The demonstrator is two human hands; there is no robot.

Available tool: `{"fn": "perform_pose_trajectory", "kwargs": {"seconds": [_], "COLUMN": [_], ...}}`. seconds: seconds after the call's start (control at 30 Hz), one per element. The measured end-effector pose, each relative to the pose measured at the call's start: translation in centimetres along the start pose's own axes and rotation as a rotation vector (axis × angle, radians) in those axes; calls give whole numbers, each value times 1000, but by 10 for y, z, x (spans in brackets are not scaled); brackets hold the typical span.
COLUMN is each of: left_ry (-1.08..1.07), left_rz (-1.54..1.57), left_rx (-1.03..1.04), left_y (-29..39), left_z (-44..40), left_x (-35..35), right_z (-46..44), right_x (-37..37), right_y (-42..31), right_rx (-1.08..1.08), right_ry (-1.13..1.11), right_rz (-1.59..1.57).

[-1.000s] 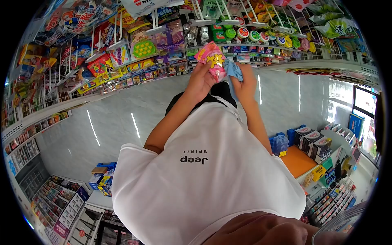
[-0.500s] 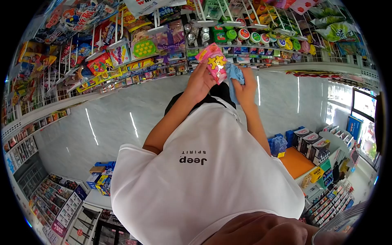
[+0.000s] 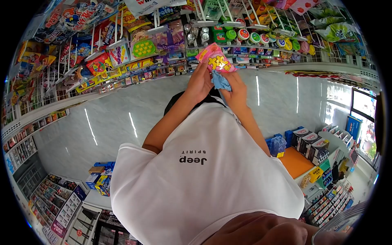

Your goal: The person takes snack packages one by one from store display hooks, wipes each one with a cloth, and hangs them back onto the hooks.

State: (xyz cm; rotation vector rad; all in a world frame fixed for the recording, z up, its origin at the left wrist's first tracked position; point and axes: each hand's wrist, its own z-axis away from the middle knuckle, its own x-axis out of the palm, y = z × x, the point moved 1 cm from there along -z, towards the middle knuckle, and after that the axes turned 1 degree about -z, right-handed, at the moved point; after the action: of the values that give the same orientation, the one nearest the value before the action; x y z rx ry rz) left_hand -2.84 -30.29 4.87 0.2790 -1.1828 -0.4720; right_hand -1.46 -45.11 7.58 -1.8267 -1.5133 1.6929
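Observation:
A pink packet [image 3: 217, 59] with yellow lettering is held up in front of the shelf. My left hand [image 3: 199, 83] grips it by its left side, thumb on the front. In my right hand [image 3: 237, 90] is a crumpled light blue cloth [image 3: 221, 81], pressed against the packet's lower edge. The cloth partly covers the bottom of the packet, and the right fingers are partly hidden behind the cloth and packet.
Hanging snack bags [image 3: 102, 65] and round tubs [image 3: 255, 38] fill the rack beyond my hands. Grey floor [image 3: 122, 114] lies below. An orange-topped counter [image 3: 297, 162] with boxes [image 3: 311, 143] stands at right, blue boxes [image 3: 100, 178] at left.
My right hand has moved the blue cloth left and down, from beside the packet to its lower edge. The packet now leans more to the right; my left hand stays nearly in place.

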Motion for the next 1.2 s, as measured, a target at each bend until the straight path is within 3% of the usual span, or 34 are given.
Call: {"fn": "perform_pose_trajectory", "kwargs": {"seconds": [0.3,0.4,0.6,0.8,1.07,1.2], "left_ry": [-39,-41,-40,-90,-187,-153], "left_rz": [-93,-169,-197,-237,-65,-163], "left_rx": [5,-16,-92,-151,-143,-86], "left_y": [-7,-14,-22,-21,-19,-15], "left_z": [-7,-8,-5,1,-7,-4], "left_x": [-16,-19,-9,-3,-19,-23], "right_z": [-8,-11,-17,-19,-10,-11], "right_x": [-20,-19,-9,-10,-10,-10], "right_y": [13,14,-2,-1,11,14], "right_rx": [124,47,-40,14,125,85], "right_ry": [78,90,-5,-75,85,141], "right_rz": [47,62,40,-10,-84,-109]}}
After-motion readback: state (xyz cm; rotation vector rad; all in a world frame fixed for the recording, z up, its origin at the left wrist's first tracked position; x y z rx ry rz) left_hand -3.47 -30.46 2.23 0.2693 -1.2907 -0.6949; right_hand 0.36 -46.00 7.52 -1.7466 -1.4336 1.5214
